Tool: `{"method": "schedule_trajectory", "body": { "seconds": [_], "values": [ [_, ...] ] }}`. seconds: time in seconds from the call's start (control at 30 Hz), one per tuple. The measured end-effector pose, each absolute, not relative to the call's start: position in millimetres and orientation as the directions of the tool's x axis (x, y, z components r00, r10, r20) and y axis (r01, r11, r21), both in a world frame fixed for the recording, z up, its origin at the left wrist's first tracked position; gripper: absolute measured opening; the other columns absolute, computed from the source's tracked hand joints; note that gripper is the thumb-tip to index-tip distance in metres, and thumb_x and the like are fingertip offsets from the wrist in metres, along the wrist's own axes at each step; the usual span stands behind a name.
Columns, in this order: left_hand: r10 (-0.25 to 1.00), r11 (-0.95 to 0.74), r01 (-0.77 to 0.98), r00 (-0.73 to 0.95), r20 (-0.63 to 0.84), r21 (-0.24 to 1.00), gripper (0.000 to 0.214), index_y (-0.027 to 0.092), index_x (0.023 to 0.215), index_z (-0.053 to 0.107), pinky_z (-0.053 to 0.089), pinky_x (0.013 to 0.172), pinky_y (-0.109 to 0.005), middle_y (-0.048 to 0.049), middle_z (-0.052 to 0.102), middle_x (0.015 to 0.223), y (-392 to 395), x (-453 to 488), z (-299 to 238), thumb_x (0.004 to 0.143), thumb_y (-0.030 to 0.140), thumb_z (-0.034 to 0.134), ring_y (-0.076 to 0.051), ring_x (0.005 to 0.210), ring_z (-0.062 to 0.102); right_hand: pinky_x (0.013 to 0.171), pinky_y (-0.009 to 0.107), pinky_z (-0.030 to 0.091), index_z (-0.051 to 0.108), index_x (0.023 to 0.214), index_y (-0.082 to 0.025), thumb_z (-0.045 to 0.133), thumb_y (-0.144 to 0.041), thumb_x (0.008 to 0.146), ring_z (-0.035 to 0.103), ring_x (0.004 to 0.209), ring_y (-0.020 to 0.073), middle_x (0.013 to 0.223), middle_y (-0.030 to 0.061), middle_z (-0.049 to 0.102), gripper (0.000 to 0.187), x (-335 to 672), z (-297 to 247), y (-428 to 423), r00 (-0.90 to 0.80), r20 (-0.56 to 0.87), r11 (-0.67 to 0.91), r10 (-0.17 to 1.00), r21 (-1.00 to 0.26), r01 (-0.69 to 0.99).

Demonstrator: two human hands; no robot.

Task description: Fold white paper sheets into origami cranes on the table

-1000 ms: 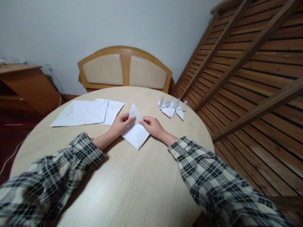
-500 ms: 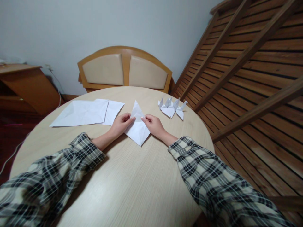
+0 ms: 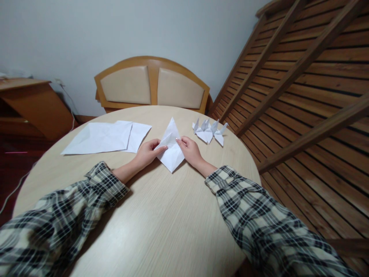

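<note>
A white sheet of origami paper (image 3: 172, 159), folded into a diamond with one point away from me and one toward me, is held between both hands over the table. My left hand (image 3: 147, 152) grips its left corner, with the thumb lying on the upper face. On the opposite side my right hand (image 3: 190, 149) pinches the right edge between thumb and fingers. A crease or flap edge crosses the diamond near the thumbs. The fingers beneath the paper are hidden.
Folded white paper cranes (image 3: 208, 130) stand together at the right rear of the round table (image 3: 161, 223). White paper sheets (image 3: 98, 136) lie overlapping at the left. Behind the table is a padded wooden headboard (image 3: 152, 82); a slatted wooden panel (image 3: 305, 96) leans at the right.
The folded paper has shifted slightly away from me and to the right. My left thumb now reaches further onto its face, and a flap edge near the thumbs looks lifted.
</note>
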State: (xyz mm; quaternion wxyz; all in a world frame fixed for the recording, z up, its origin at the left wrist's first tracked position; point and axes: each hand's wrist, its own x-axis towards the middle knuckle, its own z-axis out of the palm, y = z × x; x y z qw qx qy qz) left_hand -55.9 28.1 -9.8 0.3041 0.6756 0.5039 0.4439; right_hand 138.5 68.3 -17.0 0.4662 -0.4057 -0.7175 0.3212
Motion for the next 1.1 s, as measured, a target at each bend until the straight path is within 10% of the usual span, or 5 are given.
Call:
{"method": "schedule_trajectory", "body": {
  "seconds": [0.33,0.63,0.83,1.1],
  "values": [
    [0.943,-0.299,0.311,-0.049,0.330,0.902,0.020,0.015,0.083,0.061,0.039,0.058,-0.027,-0.0014,0.058,0.071,34.7,-56.0,-15.0,0.083,0.035,0.059,-0.014,0.065,0.051,0.074,0.031,0.043,0.056,0.111,-0.020,0.043,-0.027,0.094,0.057,0.081,0.0168,0.101,0.0062,0.063,0.023,140.2,-17.7,68.1,-0.180,0.488,0.518,0.854,-0.833,0.194],
    [0.941,-0.269,0.373,-0.096,0.325,0.888,0.022,0.015,0.096,0.061,0.045,0.066,-0.031,-0.0048,0.064,0.083,38.4,-60.0,-19.4,0.085,0.034,0.057,-0.017,0.074,0.057,0.058,0.028,0.036,0.057,0.102,-0.022,0.057,-0.030,0.086,0.043,0.059,0.0144,0.063,-0.0055,0.042,0.018,140.3,-15.3,63.5,-0.243,0.483,0.532,0.841,-0.818,0.217],
    [0.882,-0.334,0.644,-0.044,0.469,0.688,0.057,0.012,0.130,0.050,0.048,0.088,-0.043,-0.0137,0.059,0.110,37.8,-64.0,-22.5,0.078,0.025,0.067,-0.026,0.101,0.057,0.058,0.027,0.034,0.057,0.093,-0.022,0.053,-0.016,0.076,0.045,0.058,0.0138,0.063,-0.0054,0.045,0.018,141.7,-18.0,64.6,-0.273,0.455,0.524,0.848,-0.799,0.294],
    [0.817,-0.541,0.751,0.363,0.448,0.378,0.035,0.018,0.124,0.060,0.039,0.108,-0.048,-0.0140,0.058,0.133,29.8,-57.9,-20.5,0.092,0.032,0.053,-0.028,0.125,0.051,0.058,0.027,0.034,0.059,0.090,-0.021,0.053,-0.019,0.075,0.046,0.058,0.0130,0.064,-0.0053,0.048,0.016,143.1,-22.1,66.2,-0.339,0.409,0.515,0.847,-0.790,0.334]
  ]
}}
